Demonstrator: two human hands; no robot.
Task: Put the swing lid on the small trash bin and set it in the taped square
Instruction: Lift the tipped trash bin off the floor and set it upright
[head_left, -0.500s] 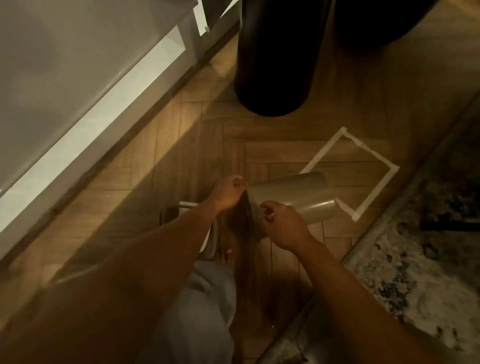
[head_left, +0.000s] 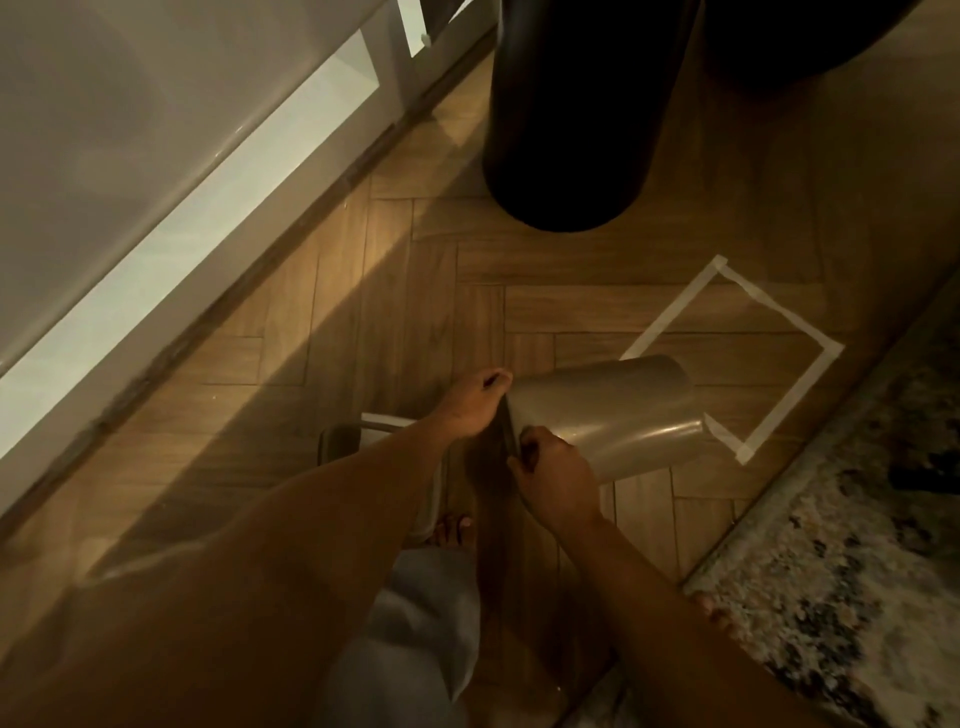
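The small trash bin (head_left: 608, 410), a smooth grey-brown cylinder, is tipped on its side above the wood floor, its base toward the taped square (head_left: 779, 306). My left hand (head_left: 475, 402) grips the far side of its rim. On the near side of the rim sits my right hand (head_left: 553, 475), fingers curled over the edge. The bin's base overlaps the square's near-left corner. A dark frame with a white strip, possibly the swing lid (head_left: 363, 431), lies on the floor under my left forearm, mostly hidden.
A tall black cylinder (head_left: 571, 119) stands just beyond the square, with another dark object (head_left: 800, 31) to its right. A patterned rug (head_left: 852, 519) borders the floor on the right. A white cabinet (head_left: 130, 156) runs along the left. My bare foot (head_left: 454, 527) is below the bin.
Both hands and the bin have barely shifted; the bin stays tipped at much the same angle by the square's corner.
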